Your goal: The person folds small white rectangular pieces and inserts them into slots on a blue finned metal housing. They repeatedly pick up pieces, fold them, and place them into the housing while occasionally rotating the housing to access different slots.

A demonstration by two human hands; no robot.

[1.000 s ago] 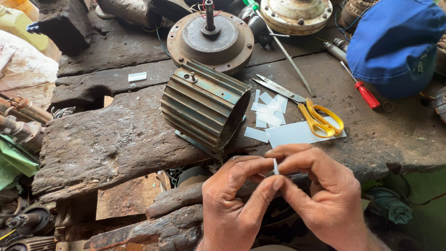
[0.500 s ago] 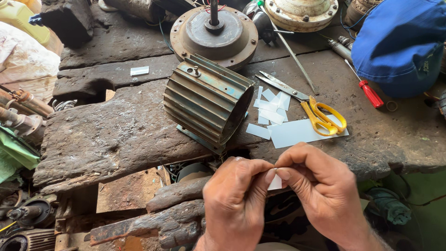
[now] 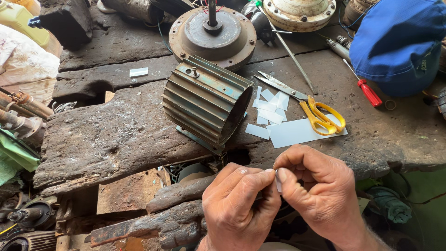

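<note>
Across a rough, cracked wooden workbench, a repair job is sitting in pieces. Largest is a blue cap lying at the far right. Next, a ribbed, rusty green motor housing is lying on its side at the centre, its open end facing right. Behind it a round end plate with an upright shaft is resting flat, and a second pale round cover is sitting beyond that.

Right of the housing, a sheet of white insulating paper is lying with several cut strips scattered beside it, and yellow-handled scissors are resting on the sheet. A red-handled screwdriver is lying near the cap.

At the near edge, the left hand and right hand are meeting, fingers closed, pinching one small white strip between thumbs and fingertips, apparently folding or creasing it.

Judging by the cut pieces, the cutting looks largely done; the strips are not yet placed in the housing, whose inside is hidden.

Compared with a moment ago, the hands are sitting slightly lower and closer together, the strip is now mostly hidden between the fingertips, and the bench items are lying unchanged.
</note>
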